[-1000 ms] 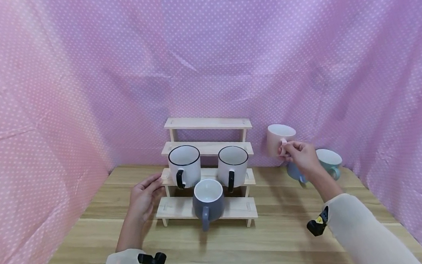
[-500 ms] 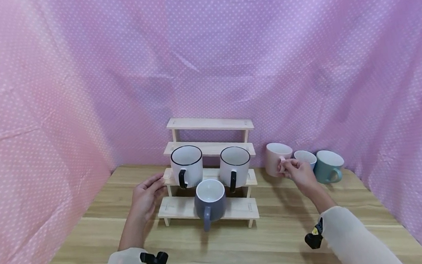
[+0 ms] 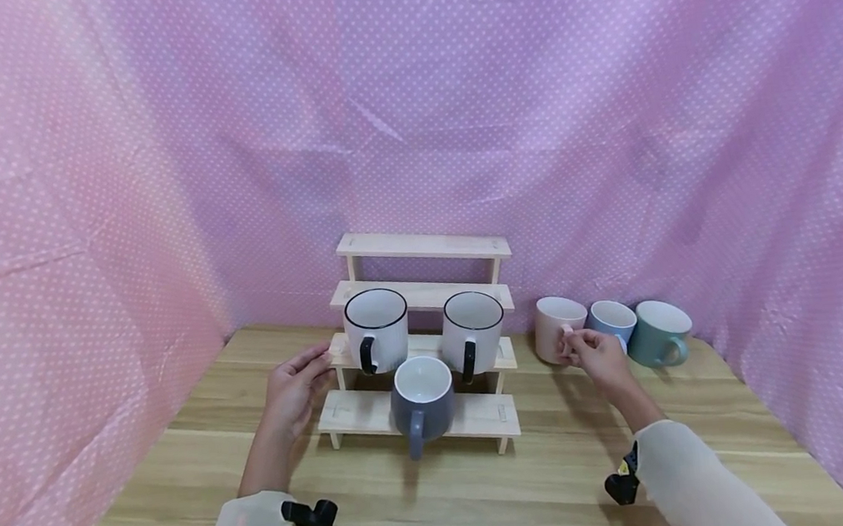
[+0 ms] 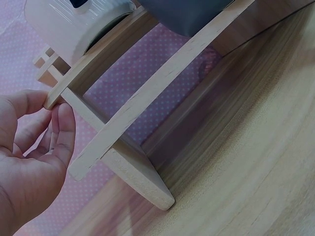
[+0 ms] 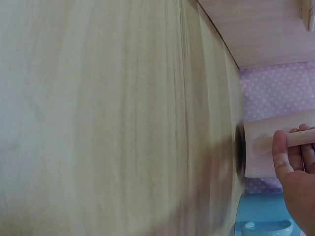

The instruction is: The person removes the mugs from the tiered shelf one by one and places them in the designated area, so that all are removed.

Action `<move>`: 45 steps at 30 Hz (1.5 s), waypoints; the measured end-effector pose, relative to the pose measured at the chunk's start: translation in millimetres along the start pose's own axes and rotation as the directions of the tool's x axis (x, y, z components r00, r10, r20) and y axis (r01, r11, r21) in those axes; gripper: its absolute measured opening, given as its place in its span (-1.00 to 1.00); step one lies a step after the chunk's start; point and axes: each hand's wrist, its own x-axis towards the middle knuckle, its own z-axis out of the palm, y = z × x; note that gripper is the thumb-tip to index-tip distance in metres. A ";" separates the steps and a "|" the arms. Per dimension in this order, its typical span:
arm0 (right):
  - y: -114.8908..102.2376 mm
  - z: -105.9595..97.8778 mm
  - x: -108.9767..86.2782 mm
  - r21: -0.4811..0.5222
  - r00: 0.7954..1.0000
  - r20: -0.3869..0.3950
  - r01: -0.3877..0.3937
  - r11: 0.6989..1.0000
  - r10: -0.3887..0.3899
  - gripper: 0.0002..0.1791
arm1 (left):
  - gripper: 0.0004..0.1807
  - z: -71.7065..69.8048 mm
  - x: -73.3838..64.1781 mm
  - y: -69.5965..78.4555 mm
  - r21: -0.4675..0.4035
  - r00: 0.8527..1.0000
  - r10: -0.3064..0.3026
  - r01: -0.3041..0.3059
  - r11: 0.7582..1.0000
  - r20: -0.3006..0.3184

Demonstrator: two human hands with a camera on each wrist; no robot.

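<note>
A stepped wooden rack (image 3: 344, 412) stands in the middle of the table. My left hand (image 3: 293, 394) pinches the left end of its second-lowest board, thumb above and fingers below in the left wrist view. Two white mugs with black rims and handles, the left mug (image 3: 382, 333) and the right mug (image 3: 476, 333), sit on that board. A grey mug (image 3: 427, 413) is on the lowest one. To the right of the rack, my right hand (image 3: 601, 356) holds a pink mug (image 3: 551, 335) by its handle. The pink mug is upright, its base at or very near the tabletop.
Right of the pink mug stand a blue mug (image 3: 618, 321), partly behind my right hand, and a green mug (image 3: 654, 339). The rack's top board (image 3: 423, 246) bears nothing. A pink dotted cloth (image 3: 408, 114) encloses the wooden table (image 3: 472, 501) at the back and sides.
My right hand has lowered the pink mug from the air to the tabletop, left of the blue mug. The blue mug shows more now. My left hand has stayed on the rack.
</note>
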 end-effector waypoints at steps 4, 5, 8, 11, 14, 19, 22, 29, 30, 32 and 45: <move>3.9 -1.1 2.2 0.007 1.000 -0.011 -0.006 1.000 0.007 -0.60 | -0.67 0.3 -0.7 0.9 0.001 1.000 -0.003 0.003 1.000 -0.002; 4.7 -1.3 2.5 0.001 1.000 -0.015 -0.011 1.000 0.011 -0.60 | -0.66 0.6 -0.7 1.0 0.001 1.000 -0.003 0.003 1.000 -0.001; 4.2 -1.1 2.2 -0.013 0.999 -0.032 -0.025 1.000 0.025 -0.59 | -0.65 0.3 -0.1 0.6 0.003 1.000 0.000 0.000 1.000 0.000; 3.7 -0.9 1.9 -0.018 0.999 -0.038 -0.034 0.999 0.034 -0.59 | -0.60 -0.1 0.6 -0.5 0.012 1.000 0.010 -0.010 1.000 0.001; 5.6 -1.7 2.4 -0.025 0.998 -0.044 -0.040 0.999 0.039 -0.58 | -0.58 -1.0 0.8 -1.2 0.022 1.000 0.012 -0.012 1.000 0.003; 10.6 -4.4 3.0 -0.024 0.997 -0.049 -0.063 0.998 0.062 -0.58 | -0.65 -1.2 -0.5 -1.0 0.023 1.000 0.009 -0.009 1.000 -0.003; 12.2 -5.0 2.4 -0.023 0.996 -0.044 -0.084 0.996 0.083 -0.59 | -0.68 -0.7 -1.1 -0.7 0.019 1.000 0.010 -0.010 1.000 -0.006; 11.0 -5.0 0.4 0.000 0.996 -0.021 -0.081 0.997 0.081 -0.63 | -0.62 1.5 -1.8 0.5 0.021 1.000 0.007 -0.007 1.000 -0.004; 10.9 -5.5 -0.2 0.008 0.997 -0.017 -0.080 0.997 0.080 -0.64 | -0.60 1.6 -1.7 0.5 0.020 1.000 0.006 -0.006 1.000 -0.003; 10.6 -6.2 -1.2 0.009 0.996 -0.015 -0.088 0.996 0.088 -0.64 | -0.60 1.1 -1.7 0.4 0.018 1.000 0.003 -0.003 1.000 -0.001; 1.6 -16.6 -3.5 -0.043 0.994 -0.048 -0.102 0.994 0.100 -0.66 | -0.61 -0.5 0.9 -2.5 0.029 1.000 0.008 -0.008 1.000 -0.013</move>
